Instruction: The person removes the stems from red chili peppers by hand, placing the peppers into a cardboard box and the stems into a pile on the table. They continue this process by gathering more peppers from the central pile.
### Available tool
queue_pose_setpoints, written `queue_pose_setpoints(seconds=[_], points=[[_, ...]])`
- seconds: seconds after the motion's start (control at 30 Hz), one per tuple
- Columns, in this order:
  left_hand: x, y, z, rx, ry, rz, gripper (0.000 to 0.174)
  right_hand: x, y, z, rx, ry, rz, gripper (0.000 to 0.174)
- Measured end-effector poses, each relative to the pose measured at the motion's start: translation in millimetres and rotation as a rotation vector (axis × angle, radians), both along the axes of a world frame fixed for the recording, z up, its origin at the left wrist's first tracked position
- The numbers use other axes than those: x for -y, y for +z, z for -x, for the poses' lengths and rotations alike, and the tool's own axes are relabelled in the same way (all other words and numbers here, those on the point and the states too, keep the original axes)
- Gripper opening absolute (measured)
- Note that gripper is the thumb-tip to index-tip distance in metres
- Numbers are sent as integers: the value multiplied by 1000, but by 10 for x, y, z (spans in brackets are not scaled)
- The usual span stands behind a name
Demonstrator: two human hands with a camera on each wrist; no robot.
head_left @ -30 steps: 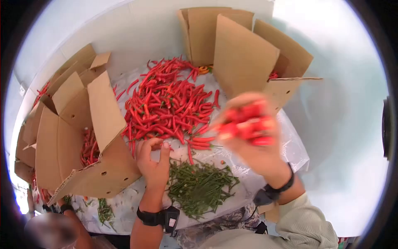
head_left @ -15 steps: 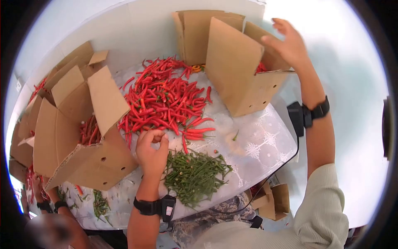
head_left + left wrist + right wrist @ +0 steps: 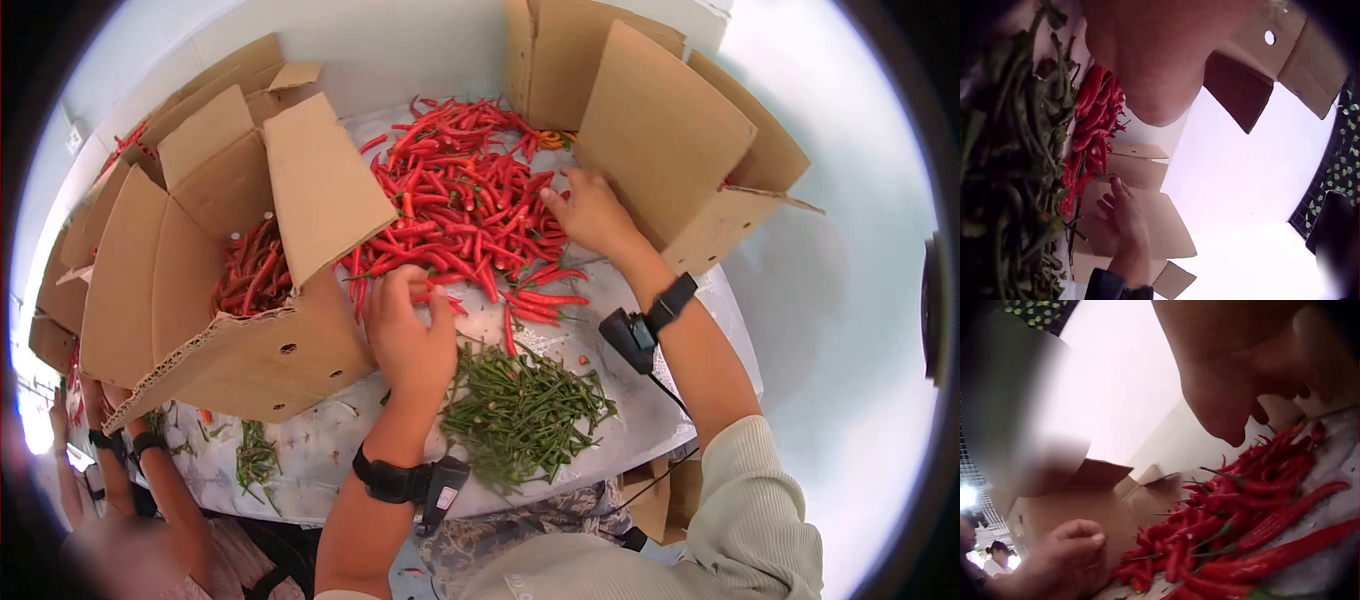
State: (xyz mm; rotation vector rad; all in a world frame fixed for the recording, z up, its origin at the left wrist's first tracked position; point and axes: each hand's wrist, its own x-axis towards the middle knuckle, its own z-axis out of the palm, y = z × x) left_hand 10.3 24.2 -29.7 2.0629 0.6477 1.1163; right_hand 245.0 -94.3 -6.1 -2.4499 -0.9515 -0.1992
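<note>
A large heap of red chilies (image 3: 450,200) lies on the table. My left hand (image 3: 410,335) rests at its near edge with loosely bent fingers, close beside a few chilies, and nothing shows in its grasp in the right wrist view. At the right side of the heap is my right hand (image 3: 597,212), fingers spread loosely above the outer chilies (image 3: 1254,487), with no chili showing in it. Between my forearms, a pile of green chili stems (image 3: 525,415) spreads near the front edge; it appears large in the left wrist view.
An open cardboard box (image 3: 270,360) holding darker red chilies stands at left. Another tall box (image 3: 660,130) stands at right, beside my right hand. Orange chilies (image 3: 555,139) lie at the back. At far left another person's arm (image 3: 165,480) reaches toward the table.
My right hand, full of red chilies a second ago, went over the right box, emptied, and came back to the heap's right side. The left hand stayed by the heap. The view shifted.
</note>
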Motion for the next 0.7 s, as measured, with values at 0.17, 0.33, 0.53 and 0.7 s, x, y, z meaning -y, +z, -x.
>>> queue_pose_setpoints(seconds=[0.17,0.33,0.53,0.7], points=[[13,38,14,-218,82,-227,50,-348,-133,-164,-141,167,-13,66],[-12,-29,-20,-253,55,-222,59,-368,-25,76,-229,420,-161,58],[31,25,2,-297,44,-207,54,-40,108,399,-71,721,-120,42],[30,28,41,-273,40,-266,30,262,261,599,-262,801,-14,31]])
